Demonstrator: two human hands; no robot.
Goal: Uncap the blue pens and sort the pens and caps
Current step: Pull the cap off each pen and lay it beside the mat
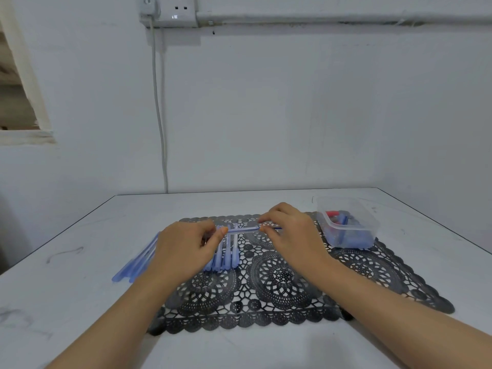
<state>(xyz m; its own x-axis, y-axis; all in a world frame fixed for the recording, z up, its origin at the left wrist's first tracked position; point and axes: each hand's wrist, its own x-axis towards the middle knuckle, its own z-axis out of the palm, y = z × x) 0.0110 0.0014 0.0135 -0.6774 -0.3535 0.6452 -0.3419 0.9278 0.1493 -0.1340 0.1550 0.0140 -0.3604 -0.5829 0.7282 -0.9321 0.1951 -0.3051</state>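
Blue pen (243,229) being held level above the black lace mat (279,288), left hand (183,249) pinching its left end, right hand (290,230) pinching its right end, more blue pens (226,255) lying under it, clear tub (348,225) sitting at the mat's right on the white table (80,262).

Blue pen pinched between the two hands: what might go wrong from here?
1. The blue pen is pinched at opposite ends by the left hand and right hand. A sharp pull could send the pen or its cap flying, perhaps onto the row of pens beneath.
2. The loose pens left of the mat lie on the bare table and might roll if the left forearm nudges them.
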